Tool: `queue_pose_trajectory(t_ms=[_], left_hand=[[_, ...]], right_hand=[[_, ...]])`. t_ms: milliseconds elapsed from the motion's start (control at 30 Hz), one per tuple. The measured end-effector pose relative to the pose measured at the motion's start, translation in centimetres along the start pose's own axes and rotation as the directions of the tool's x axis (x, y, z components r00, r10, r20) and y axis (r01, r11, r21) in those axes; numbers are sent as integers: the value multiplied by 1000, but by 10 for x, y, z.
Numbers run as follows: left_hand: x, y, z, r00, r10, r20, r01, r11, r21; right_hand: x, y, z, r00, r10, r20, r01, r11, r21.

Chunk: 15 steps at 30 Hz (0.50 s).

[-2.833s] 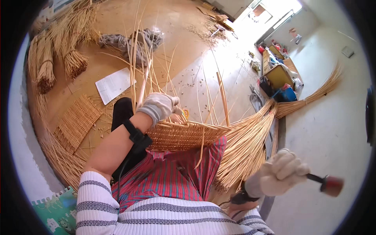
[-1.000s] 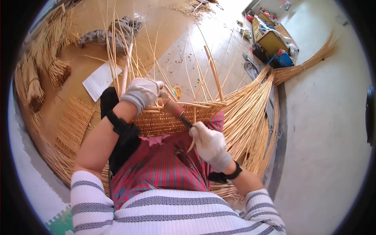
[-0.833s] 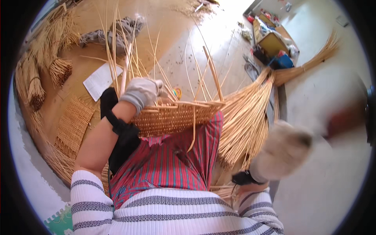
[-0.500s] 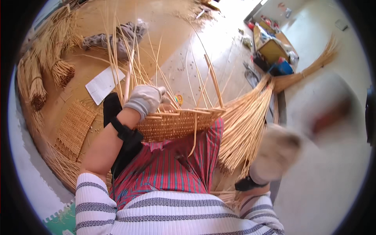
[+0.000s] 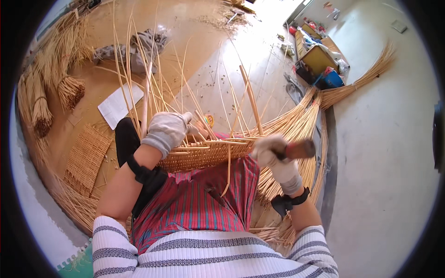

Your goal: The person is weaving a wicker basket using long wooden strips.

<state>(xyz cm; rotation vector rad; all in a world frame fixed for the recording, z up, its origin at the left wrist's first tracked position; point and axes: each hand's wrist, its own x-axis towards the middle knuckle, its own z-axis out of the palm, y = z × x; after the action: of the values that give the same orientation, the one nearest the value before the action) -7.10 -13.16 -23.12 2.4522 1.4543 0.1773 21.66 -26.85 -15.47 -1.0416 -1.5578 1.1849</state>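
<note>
A half-woven wicker basket (image 5: 204, 156) rests on my lap over a red striped cloth, with long upright stakes (image 5: 139, 88) rising from its rim. My left hand (image 5: 168, 130), in a grey glove, grips the basket's rim on the left side. My right hand (image 5: 273, 155), gloved too, is shut on a dark-handled tool with a reddish wooden head (image 5: 300, 149), held right at the basket's right rim and blurred by motion.
A thick sheaf of loose willow rods (image 5: 301, 125) lies to my right. A flat woven mat (image 5: 85, 157) and a white paper sheet (image 5: 119, 104) lie on the wooden floor at left. Tied straw bundles (image 5: 55, 88) stand far left; a grey cloth heap (image 5: 134, 46) beyond.
My right hand swung out to the right with the tool, then came back down onto the basket's right rim. The left hand stayed on the rim.
</note>
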Motion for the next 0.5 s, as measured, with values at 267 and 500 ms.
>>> queue_pose_trajectory(t_ms=[267,500], left_hand=[[-30,8,10,1000,-18,-15,16,997,-76],[-27,7,11,999,-14,-30,11,996,-85]], right_hand=[[4,54,18,482,-175,859,869,226,-441],[55,83,86,709,-470,526,691,316,-650]])
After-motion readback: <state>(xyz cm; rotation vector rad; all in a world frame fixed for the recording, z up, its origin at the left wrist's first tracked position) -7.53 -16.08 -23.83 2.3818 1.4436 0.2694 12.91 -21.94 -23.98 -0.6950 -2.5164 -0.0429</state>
